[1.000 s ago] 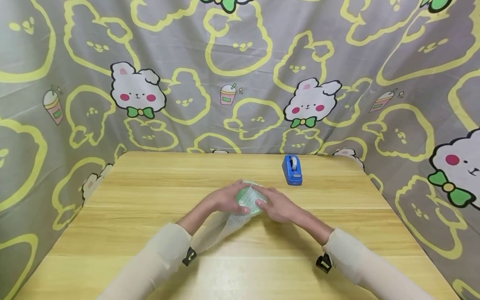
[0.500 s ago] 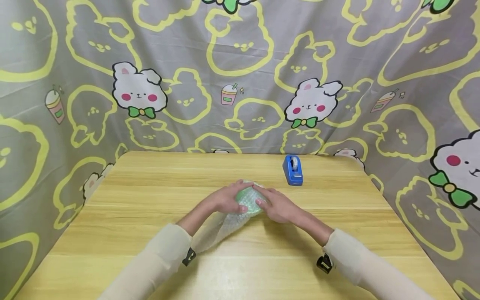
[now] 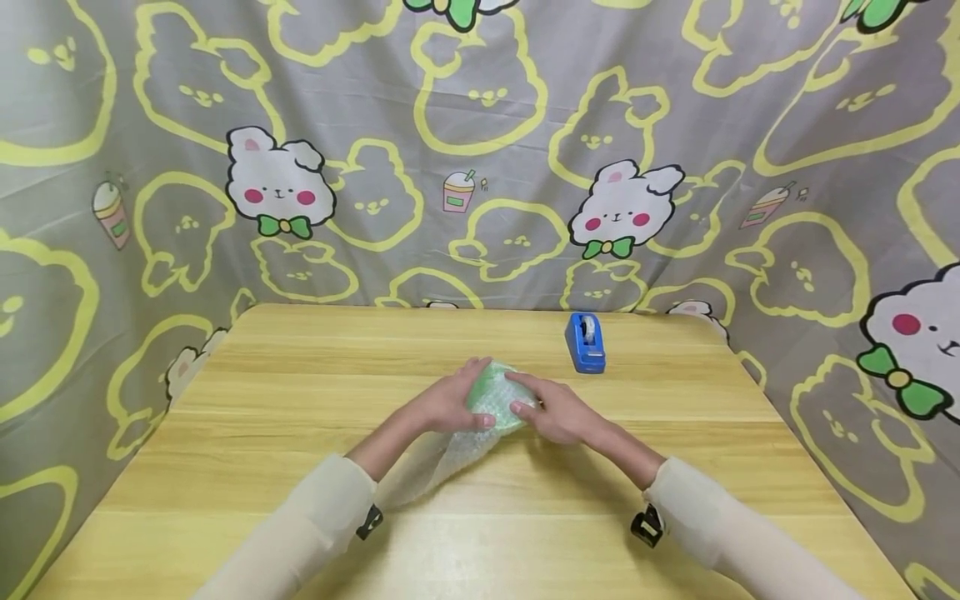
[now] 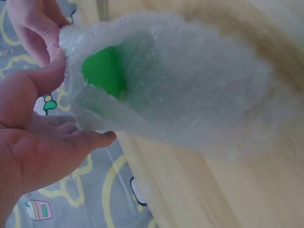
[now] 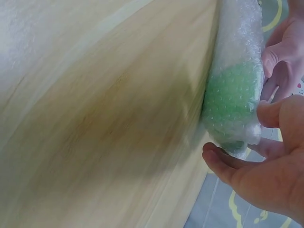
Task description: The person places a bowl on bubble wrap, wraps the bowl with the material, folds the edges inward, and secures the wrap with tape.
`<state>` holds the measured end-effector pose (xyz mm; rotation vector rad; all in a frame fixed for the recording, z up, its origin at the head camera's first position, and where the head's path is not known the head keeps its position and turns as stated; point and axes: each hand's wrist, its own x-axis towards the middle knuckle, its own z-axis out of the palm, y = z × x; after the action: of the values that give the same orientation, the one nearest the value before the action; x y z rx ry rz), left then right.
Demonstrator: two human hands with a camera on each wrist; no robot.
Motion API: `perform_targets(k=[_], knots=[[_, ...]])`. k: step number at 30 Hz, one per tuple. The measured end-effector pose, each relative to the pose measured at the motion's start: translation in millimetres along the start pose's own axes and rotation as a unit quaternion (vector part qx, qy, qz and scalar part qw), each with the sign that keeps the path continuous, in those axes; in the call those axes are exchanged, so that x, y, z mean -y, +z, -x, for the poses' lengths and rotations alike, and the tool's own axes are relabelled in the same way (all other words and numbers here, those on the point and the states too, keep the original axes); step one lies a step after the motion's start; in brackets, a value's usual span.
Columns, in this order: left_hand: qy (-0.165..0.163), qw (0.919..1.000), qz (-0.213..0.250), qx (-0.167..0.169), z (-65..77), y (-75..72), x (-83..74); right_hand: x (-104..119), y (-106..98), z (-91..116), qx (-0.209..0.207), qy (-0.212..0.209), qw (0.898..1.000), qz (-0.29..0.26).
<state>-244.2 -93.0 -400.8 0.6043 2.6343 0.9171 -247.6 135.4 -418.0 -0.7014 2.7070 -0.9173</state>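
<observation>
A green object (image 4: 104, 71) lies inside a sheet of bubble wrap (image 4: 199, 80), partly bare through an opening in the left wrist view. Its kind is hidden by the wrap. My left hand (image 3: 450, 402) holds the left side of the bundle, thumb on the near side and fingers beyond. From the right, my right hand (image 3: 562, 410) grips the end of the bundle between thumb and fingers. In the right wrist view, green shows through the bubbles beside the right fingertips (image 5: 211, 151). A loose tail of wrap trails under my left forearm toward the near left.
A blue tape dispenser (image 3: 587, 343) with a roll in it stands farther back on the wooden table (image 3: 315, 367), right of the hands. A grey cartoon-printed curtain (image 3: 405, 100) encloses the back and sides.
My left hand and forearm have shifted slightly left, and more green shows beside the left fingers. The right hand stays nearly in place; the tape dispenser has not moved.
</observation>
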Motion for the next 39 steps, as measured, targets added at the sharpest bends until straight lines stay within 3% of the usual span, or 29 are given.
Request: perform_targets(k=[3,9,16,23,30,39], knots=[[-0.012,0.9997,0.013,-0.016,3.9,0.3,1.0,0.5,-0.5,0.1,-0.004,-0.002,1.0,0.0],[-0.075,0.9955,0.051,-0.025,13.0,2.8,8.0,1.4,0.9,-1.6,-0.016,-0.007,1.0,0.005],[-0.095,0.9932,0.063,-0.023,29.6,-4.5,24.4,3.4,2.3,-3.8,-0.022,-0.005,1.0,0.007],[-0.111,0.987,0.114,0.024,49.9,-18.3,40.6,4.2,1.5,-3.7,-0.02,0.005,1.0,0.009],[-0.117,0.9587,0.233,0.112,58.6,-28.7,51.2,4.7,1.2,-4.4,-0.019,0.01,1.0,0.008],[-0.075,0.9566,0.25,0.129,66.4,-33.2,58.3,5.5,1.3,-6.1,-0.019,0.018,0.999,0.021]])
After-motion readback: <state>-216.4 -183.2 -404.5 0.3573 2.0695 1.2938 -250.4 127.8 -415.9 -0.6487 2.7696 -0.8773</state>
